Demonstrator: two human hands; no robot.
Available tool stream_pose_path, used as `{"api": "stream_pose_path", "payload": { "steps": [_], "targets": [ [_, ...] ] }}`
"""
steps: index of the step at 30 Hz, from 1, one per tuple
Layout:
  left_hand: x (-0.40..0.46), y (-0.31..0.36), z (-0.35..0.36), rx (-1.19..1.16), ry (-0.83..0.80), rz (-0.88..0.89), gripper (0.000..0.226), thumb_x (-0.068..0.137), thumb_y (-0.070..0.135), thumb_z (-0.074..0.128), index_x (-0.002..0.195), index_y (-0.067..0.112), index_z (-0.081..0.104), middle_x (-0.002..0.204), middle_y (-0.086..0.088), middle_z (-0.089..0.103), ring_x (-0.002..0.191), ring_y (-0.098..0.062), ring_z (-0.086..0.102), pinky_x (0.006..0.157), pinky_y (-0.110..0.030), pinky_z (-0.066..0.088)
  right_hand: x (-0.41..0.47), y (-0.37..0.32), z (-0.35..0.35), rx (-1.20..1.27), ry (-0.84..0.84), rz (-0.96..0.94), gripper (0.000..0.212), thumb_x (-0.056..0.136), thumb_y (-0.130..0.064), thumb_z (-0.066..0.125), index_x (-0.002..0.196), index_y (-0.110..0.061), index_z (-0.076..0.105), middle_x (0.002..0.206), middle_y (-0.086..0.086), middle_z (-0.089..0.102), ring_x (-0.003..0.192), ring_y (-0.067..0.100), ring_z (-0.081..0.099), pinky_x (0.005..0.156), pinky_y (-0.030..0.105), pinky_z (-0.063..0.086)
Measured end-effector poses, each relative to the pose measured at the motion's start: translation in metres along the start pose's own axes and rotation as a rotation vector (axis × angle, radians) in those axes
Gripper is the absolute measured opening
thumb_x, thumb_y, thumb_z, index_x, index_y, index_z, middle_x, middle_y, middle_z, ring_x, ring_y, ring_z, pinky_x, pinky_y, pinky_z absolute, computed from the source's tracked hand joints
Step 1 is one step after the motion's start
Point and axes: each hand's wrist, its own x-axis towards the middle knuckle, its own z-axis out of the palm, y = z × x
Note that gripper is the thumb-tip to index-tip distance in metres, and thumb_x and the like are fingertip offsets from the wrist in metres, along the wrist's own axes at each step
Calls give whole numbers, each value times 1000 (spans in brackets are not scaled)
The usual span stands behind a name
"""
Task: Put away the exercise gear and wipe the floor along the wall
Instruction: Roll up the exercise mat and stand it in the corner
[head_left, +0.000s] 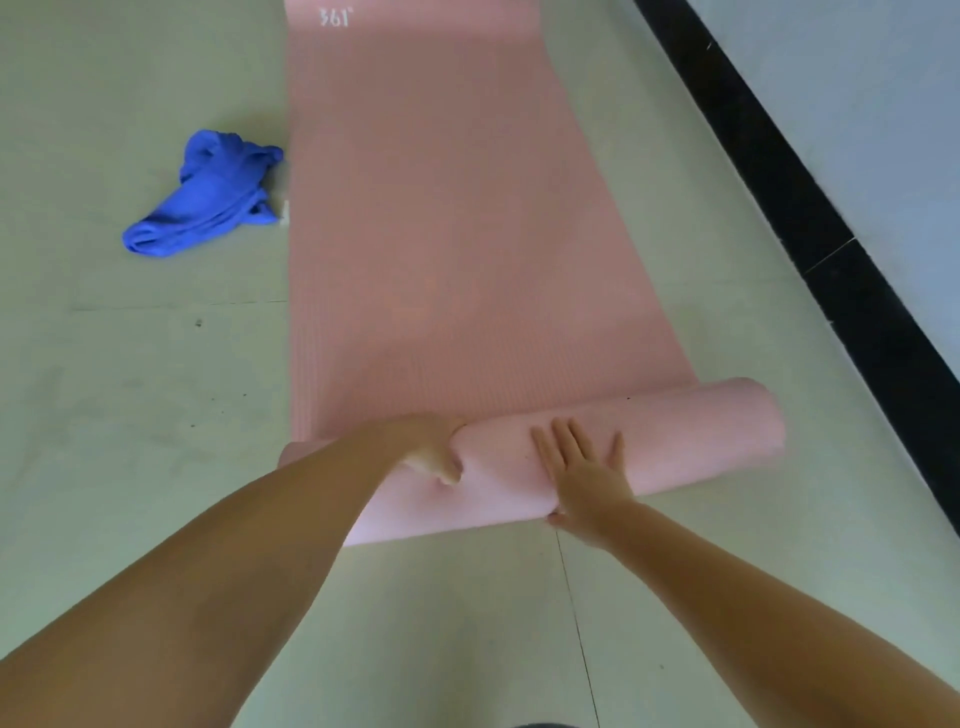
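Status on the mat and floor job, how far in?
Done: only the near end of the pink mat is rolled up. In hand: the left hand grips the roll and the right hand presses flat on top of it. Left: most of the mat lies flat on the floor, and the blue cloth sits crumpled beside it, so wiping along the black baseboard looks unstarted.

Floor (156, 415): pale tiles, thin dark seams, a few small specks. Black baseboard (810, 218) along its right edge. Pink yoga mat (447, 234) flat on it, near end rolled up. Crumpled blue cloth (208, 195) just beside mat's left edge.
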Motion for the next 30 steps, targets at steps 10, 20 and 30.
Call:
{"api": "stream_pose_path", "payload": {
  "steps": [10,20,30],
  "targets": [
    [11,24,6,327,256,-231,86,90,29,51,149,19,-11,156,-14,-3,144,-33,0,107,-70,6,60,-1,-61,140,-163,49,58,90,-24,61,141,-27,32,129,2,51,128,24,41,106,69,13],
    [9,13,9,485,322,33,94,89,50,51,148,13,-12,156,-16,-16,144,-33,-11,105,-69,0,161,19,-124,124,-326,-192,67,77,-26,77,134,-15,45,130,10,54,119,30,51,97,37,40],
    [45,-1,-14,553,213,5,111,80,34,69,147,20,-17,156,-14,-14,144,-31,-8,105,-72,4,91,36,-85,-172,20,-307,82,98,-43,35,146,-8,-21,154,19,-24,143,34,-19,113,64,2]
  ]
}}
